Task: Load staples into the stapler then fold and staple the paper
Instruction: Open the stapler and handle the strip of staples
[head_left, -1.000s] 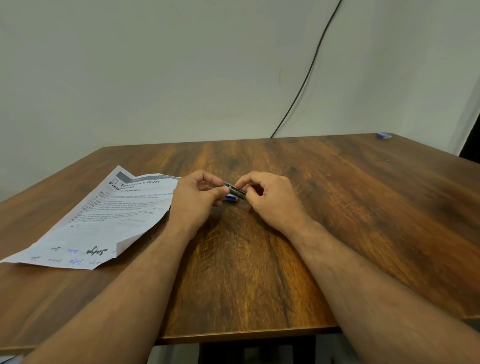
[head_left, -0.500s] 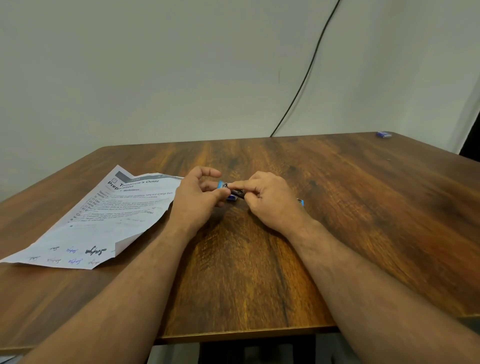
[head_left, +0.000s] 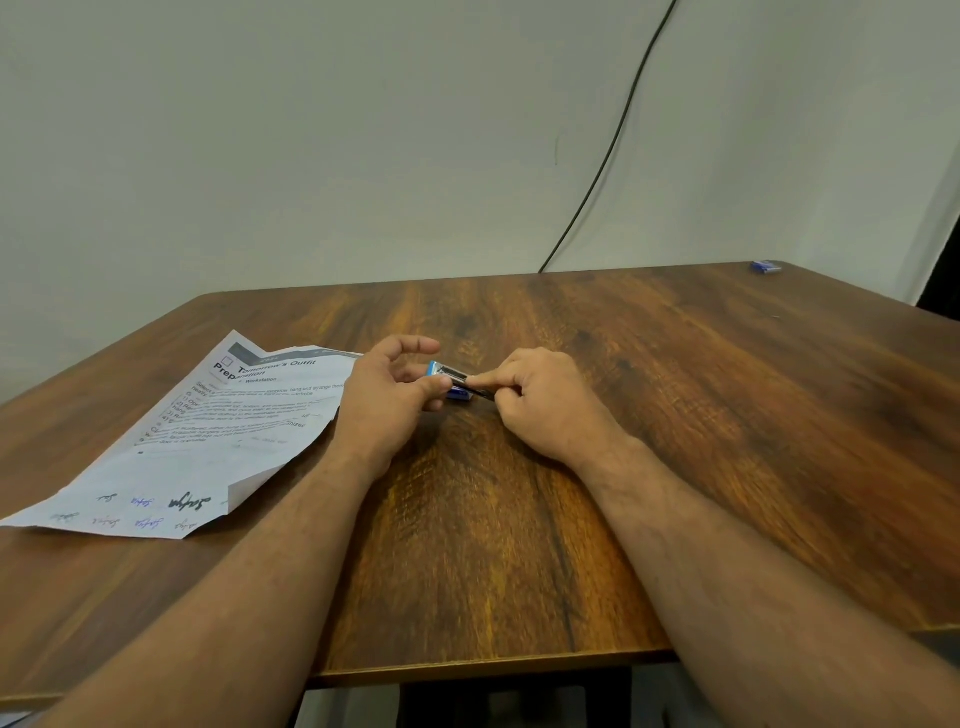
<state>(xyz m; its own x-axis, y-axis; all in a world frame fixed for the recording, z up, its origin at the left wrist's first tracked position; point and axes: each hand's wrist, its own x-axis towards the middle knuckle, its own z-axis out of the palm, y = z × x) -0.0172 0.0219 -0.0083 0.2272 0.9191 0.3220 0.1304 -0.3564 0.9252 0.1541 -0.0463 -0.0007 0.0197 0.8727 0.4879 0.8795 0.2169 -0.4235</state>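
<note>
The small blue stapler (head_left: 451, 382) sits low over the middle of the wooden table (head_left: 675, 415), about midway between the left and right edges and somewhat nearer the far edge than the near one. It lies between the two hands, its metal top channel showing and its blue end pointing toward the left hand. Whether its base touches the wood cannot be told. The left hand (head_left: 387, 402) holds that blue end with the thumb pressed against its near side; the index finger curls up loosely above, clear of the stapler. The right hand (head_left: 540, 402) is closed into a pinch on the stapler's other end, index finger stretched along the top. Any staples in that pinch are too small to make out.

The printed paper (head_left: 208, 431), creased and with handwriting along its near edge, lies flat toward the left edge, partly under the left wrist. A small blue object (head_left: 764, 267) rests at the far right corner, well apart. A black cable (head_left: 613, 140) runs down the wall behind the far edge.
</note>
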